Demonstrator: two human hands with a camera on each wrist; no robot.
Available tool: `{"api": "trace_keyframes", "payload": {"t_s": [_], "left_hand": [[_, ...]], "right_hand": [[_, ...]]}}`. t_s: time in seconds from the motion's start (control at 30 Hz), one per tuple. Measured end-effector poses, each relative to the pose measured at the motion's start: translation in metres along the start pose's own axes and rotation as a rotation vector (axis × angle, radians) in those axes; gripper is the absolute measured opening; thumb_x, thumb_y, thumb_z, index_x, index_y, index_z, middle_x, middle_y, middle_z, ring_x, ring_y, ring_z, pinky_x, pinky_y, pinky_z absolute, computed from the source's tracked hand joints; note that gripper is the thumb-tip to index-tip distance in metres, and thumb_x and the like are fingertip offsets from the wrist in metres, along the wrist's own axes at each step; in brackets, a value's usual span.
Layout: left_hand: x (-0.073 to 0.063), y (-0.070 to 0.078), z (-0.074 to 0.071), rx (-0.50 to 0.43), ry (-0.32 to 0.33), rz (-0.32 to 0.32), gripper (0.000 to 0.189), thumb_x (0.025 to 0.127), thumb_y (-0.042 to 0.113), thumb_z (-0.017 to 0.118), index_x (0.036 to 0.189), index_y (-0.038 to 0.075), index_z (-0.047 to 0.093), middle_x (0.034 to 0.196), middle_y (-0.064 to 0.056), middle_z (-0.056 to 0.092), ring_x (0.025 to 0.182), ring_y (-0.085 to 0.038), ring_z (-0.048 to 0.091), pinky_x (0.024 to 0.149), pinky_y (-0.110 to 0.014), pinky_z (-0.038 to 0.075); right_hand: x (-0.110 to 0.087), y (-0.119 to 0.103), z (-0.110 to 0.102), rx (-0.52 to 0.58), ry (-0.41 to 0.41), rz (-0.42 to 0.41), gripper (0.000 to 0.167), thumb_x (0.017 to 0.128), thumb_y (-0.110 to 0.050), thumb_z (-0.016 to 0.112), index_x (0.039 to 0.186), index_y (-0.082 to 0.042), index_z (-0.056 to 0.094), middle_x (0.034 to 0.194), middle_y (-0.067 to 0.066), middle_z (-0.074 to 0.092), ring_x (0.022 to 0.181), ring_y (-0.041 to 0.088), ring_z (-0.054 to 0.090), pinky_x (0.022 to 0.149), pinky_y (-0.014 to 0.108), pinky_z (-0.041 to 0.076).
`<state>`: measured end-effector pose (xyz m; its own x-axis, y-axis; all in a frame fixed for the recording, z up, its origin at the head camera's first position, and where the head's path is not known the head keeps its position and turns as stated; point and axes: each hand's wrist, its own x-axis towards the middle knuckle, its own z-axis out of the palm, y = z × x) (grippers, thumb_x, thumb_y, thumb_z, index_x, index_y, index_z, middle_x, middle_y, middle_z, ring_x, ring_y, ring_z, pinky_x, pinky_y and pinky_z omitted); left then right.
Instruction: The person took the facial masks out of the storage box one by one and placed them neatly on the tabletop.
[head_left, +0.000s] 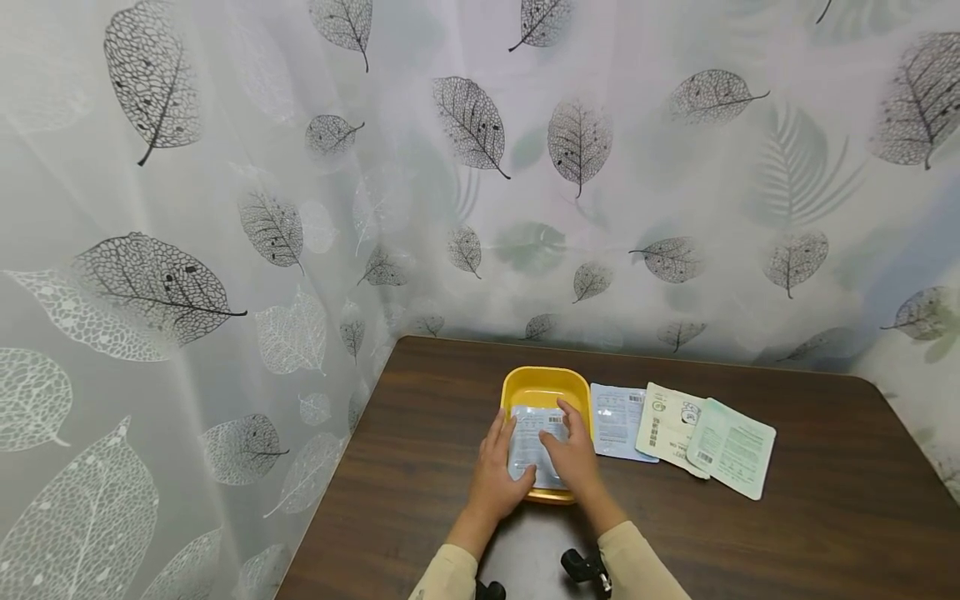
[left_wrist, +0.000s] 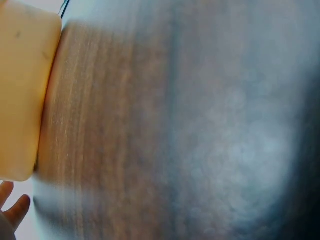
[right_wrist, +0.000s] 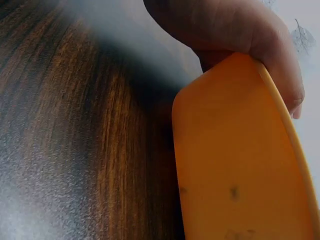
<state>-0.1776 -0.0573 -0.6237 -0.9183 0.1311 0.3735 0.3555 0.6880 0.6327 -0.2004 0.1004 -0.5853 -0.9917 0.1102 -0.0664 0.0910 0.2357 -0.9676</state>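
A light blue flat packet (head_left: 531, 442) with small print and a barcode lies in the yellow tray (head_left: 546, 379). From the left side my left hand (head_left: 492, 479) reaches over the tray, its fingers extended along the packet's left edge and the thumb over its lower part. My right hand (head_left: 577, 458) comes over the right rim, index finger and thumb spread above the packet. In the right wrist view, the right hand (right_wrist: 235, 30) bends over the rim of the orange-looking tray wall (right_wrist: 235, 145). Contact between fingertips and packet is unclear.
Right of the tray, another blue packet (head_left: 617, 425), a cream packet (head_left: 663, 425) and a pale green packet (head_left: 733, 450) lie overlapping on the brown wooden table (head_left: 840, 483). Behind the table hangs a leaf-printed curtain (head_left: 517, 225).
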Motion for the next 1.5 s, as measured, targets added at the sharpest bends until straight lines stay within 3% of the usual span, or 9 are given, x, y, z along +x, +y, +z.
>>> {"api": "trace_keyframes", "payload": {"t_s": [0.3,0.47,0.6,0.83,0.97,1.17,1.4,1.5], "left_hand": [[-0.001,-0.001,0.002,0.013,0.014,0.025,0.079,0.081,0.034,0.073,0.151,0.007,0.047,0.165,-0.014,0.035,0.128,-0.037,0.055,0.097,-0.056,0.052],[-0.001,0.0,0.001,0.002,0.009,0.02,0.079,0.081,0.033,0.073,0.152,0.009,0.046,0.165,-0.014,0.034,0.13,-0.038,0.054,0.098,-0.057,0.051],[-0.001,0.0,0.0,0.003,0.014,0.02,0.08,0.081,0.032,0.073,0.152,0.01,0.046,0.166,-0.013,0.034,0.13,-0.038,0.053,0.098,-0.056,0.051],[-0.001,-0.002,0.0,0.0,0.02,0.027,0.08,0.08,0.03,0.074,0.152,0.01,0.046,0.166,-0.013,0.034,0.129,-0.039,0.054,0.097,-0.057,0.051],[0.0,-0.003,0.0,0.004,0.022,0.028,0.08,0.08,0.03,0.074,0.152,0.01,0.046,0.166,-0.012,0.034,0.128,-0.038,0.054,0.097,-0.056,0.052],[-0.001,-0.003,0.0,0.006,0.017,0.026,0.079,0.081,0.031,0.073,0.152,0.009,0.046,0.165,-0.014,0.035,0.129,-0.038,0.054,0.097,-0.057,0.051],[-0.002,-0.003,0.003,0.028,0.013,0.021,0.08,0.083,0.033,0.072,0.154,0.011,0.044,0.165,-0.014,0.035,0.13,-0.039,0.054,0.099,-0.058,0.051],[-0.002,-0.002,0.002,0.029,0.017,0.024,0.08,0.082,0.033,0.072,0.153,0.01,0.045,0.165,-0.015,0.035,0.13,-0.039,0.054,0.099,-0.059,0.051]], "right_hand": [[0.004,0.002,0.001,-0.08,-0.034,0.11,0.068,0.095,-0.021,0.064,0.156,-0.013,0.035,0.164,0.019,0.033,0.152,0.043,0.029,0.122,0.063,0.022],[0.003,0.001,0.003,-0.09,-0.018,0.107,0.066,0.094,-0.02,0.064,0.154,-0.009,0.038,0.163,0.02,0.034,0.151,0.044,0.031,0.121,0.063,0.024],[0.003,0.0,0.004,-0.036,0.011,0.089,0.063,0.094,-0.018,0.066,0.152,-0.01,0.043,0.163,0.02,0.036,0.152,0.043,0.032,0.122,0.058,0.027],[0.0,-0.002,0.002,0.182,0.066,-0.009,0.055,0.091,-0.004,0.066,0.145,-0.009,0.053,0.158,0.017,0.044,0.147,0.043,0.041,0.118,0.059,0.034],[-0.003,-0.004,0.0,0.253,0.01,-0.048,0.06,0.09,0.002,0.066,0.147,-0.006,0.05,0.16,0.018,0.042,0.145,0.043,0.043,0.114,0.055,0.041],[-0.007,-0.005,-0.003,0.247,-0.126,-0.065,0.063,0.093,0.004,0.063,0.152,-0.001,0.043,0.16,0.025,0.039,0.14,0.047,0.048,0.103,0.04,0.053],[-0.009,-0.004,-0.004,0.232,-0.168,-0.062,0.057,0.093,0.003,0.063,0.149,0.002,0.048,0.145,0.029,0.055,0.127,0.044,0.06,0.091,0.028,0.056],[-0.009,-0.004,-0.004,0.21,-0.19,-0.05,0.056,0.095,0.0,0.062,0.149,0.001,0.048,0.142,0.029,0.058,0.121,0.043,0.064,0.088,0.033,0.058]]}}
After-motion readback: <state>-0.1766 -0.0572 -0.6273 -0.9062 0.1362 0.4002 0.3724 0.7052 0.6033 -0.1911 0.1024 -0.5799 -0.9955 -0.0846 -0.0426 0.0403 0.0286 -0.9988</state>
